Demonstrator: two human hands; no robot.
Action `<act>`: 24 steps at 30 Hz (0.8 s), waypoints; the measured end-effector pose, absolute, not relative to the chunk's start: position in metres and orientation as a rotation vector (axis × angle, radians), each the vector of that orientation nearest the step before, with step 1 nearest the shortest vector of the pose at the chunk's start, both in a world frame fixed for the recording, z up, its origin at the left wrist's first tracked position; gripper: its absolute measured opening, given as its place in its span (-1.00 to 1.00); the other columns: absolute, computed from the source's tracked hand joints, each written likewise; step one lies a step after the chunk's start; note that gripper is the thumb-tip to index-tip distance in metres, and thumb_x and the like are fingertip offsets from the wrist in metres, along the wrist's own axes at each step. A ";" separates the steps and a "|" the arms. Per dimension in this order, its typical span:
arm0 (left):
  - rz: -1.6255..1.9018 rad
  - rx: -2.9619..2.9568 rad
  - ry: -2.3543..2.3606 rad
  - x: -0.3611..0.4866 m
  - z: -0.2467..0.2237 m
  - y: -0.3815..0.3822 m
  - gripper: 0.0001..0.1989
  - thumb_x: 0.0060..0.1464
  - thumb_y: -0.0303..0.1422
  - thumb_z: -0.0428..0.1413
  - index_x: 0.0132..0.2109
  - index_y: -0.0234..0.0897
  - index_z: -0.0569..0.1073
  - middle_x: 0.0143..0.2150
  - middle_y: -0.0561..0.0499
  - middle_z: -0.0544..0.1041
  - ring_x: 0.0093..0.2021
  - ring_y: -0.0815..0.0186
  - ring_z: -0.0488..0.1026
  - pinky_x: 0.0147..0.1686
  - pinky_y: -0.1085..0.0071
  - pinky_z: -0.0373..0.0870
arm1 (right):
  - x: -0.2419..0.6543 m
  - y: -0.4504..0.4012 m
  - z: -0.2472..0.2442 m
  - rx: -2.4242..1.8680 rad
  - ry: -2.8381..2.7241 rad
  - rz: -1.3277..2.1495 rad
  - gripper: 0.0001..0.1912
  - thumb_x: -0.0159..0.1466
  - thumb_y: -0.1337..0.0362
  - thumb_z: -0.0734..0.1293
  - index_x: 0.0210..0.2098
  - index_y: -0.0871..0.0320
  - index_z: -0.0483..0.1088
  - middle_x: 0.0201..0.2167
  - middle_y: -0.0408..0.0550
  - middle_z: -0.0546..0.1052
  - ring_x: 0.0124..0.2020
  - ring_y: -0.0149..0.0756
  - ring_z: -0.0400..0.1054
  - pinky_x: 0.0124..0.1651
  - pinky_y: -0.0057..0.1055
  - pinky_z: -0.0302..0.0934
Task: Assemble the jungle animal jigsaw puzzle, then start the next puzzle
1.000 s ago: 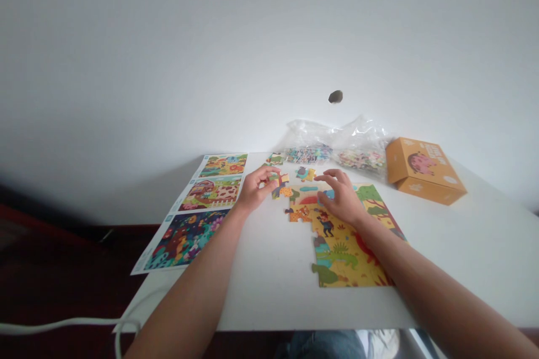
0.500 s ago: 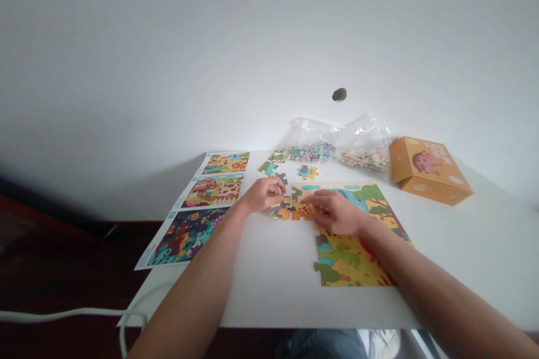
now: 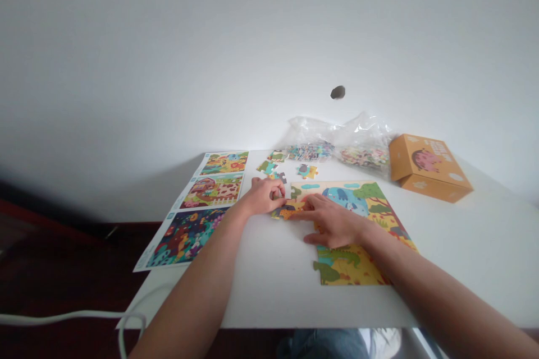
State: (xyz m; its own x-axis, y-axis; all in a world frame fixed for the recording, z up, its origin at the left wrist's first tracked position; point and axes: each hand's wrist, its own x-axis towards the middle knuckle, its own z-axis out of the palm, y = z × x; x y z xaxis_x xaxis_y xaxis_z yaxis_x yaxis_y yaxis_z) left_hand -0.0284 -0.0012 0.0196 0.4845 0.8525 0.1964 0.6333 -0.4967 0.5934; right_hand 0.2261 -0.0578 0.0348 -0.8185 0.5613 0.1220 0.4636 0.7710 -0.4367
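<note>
1. The left hand (image 3: 263, 196) curls over a puzzle piece (image 3: 280, 182); whether it grips, I cannot tell.
2. The right hand (image 3: 334, 224) lies open, fingers flat on the jigsaw puzzle (image 3: 347, 199), mid-table.
3. Picture sheets (image 3: 213, 190) line the white table's (image 3: 484, 247) left edge; a plastic bag (image 3: 362, 129) and cardboard box (image 3: 427, 168) sit at its back edge, against a white wall (image 3: 252, 67).
4. Both arms reach forward from the near edge.

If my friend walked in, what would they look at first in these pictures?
Probably the colourful jigsaw puzzle, partly built in the middle of the white table, with the left hand and right hand on its pieces. Next comes the orange cardboard box with a pig on it, back right. The printed picture sheet lies to the left.
</note>
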 end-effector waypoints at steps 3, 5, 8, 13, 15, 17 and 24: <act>0.637 2.347 1.281 -0.030 0.018 -0.001 -0.83 -0.05 -0.22 0.25 -0.34 -0.20 0.50 -0.63 0.11 0.44 -0.33 0.22 0.41 -0.02 0.21 0.18 | 0.226 -0.058 0.034 -0.808 -2.718 0.578 -0.35 0.20 0.15 0.42 0.27 -0.15 0.30 -0.13 0.00 0.34 -0.02 -0.08 0.23 0.10 -0.09 0.17; 0.614 2.383 1.319 -0.031 0.018 0.000 -0.80 -0.07 -0.19 0.27 -0.35 -0.20 0.51 -0.61 0.10 0.44 -0.30 0.20 0.39 -0.01 0.19 0.14 | 0.226 -0.058 0.034 -0.810 -2.724 0.579 -0.36 0.21 0.15 0.42 0.27 -0.15 0.29 -0.13 0.00 0.33 -0.02 -0.09 0.22 0.10 -0.08 0.17; 0.657 2.418 1.383 -0.030 0.020 -0.001 -0.78 -0.07 -0.16 0.29 -0.39 -0.21 0.52 -0.51 0.06 0.48 -0.25 0.18 0.37 0.01 0.17 0.12 | 0.226 -0.058 0.034 -0.820 -2.729 0.565 -0.38 0.21 0.15 0.41 0.26 -0.13 0.31 -0.13 0.00 0.33 -0.03 -0.10 0.22 0.09 -0.09 0.18; 0.747 2.459 1.243 -0.025 0.022 -0.004 -0.93 0.00 -0.30 0.25 -0.37 -0.16 0.61 -0.23 -0.03 0.54 -0.09 0.14 0.34 0.08 0.17 0.13 | 0.226 -0.057 0.033 -0.827 -2.723 0.546 -0.39 0.21 0.14 0.41 0.25 -0.15 0.31 -0.13 -0.01 0.33 -0.04 -0.11 0.22 0.09 -0.10 0.18; 0.682 2.472 1.197 -0.025 0.020 -0.004 -0.94 -0.02 -0.33 0.25 -0.35 -0.13 0.64 -0.19 -0.03 0.53 -0.07 0.14 0.33 0.10 0.16 0.13 | 0.225 -0.057 0.033 -0.822 -2.730 0.544 -0.39 0.21 0.13 0.41 0.25 -0.14 0.31 -0.13 -0.01 0.33 -0.04 -0.10 0.23 0.09 -0.09 0.18; 0.657 2.471 1.195 -0.026 0.017 -0.003 -0.95 -0.03 -0.32 0.26 -0.35 -0.10 0.64 -0.17 -0.03 0.51 -0.06 0.13 0.32 0.11 0.15 0.14 | 0.224 -0.058 0.034 -0.820 -2.720 0.531 -0.36 0.22 0.08 0.41 0.27 -0.07 0.28 -0.10 0.02 0.35 -0.02 -0.08 0.23 0.10 -0.07 0.18; 0.669 2.510 1.229 -0.028 0.011 0.000 -0.95 -0.04 -0.29 0.29 -0.39 -0.14 0.62 -0.14 -0.04 0.49 -0.04 0.12 0.31 0.12 0.12 0.13 | 0.213 -0.063 0.032 -0.817 -2.564 0.484 -0.12 0.23 -0.20 0.31 0.32 0.21 0.06 0.24 0.30 0.17 0.29 0.09 0.04 0.28 0.07 0.02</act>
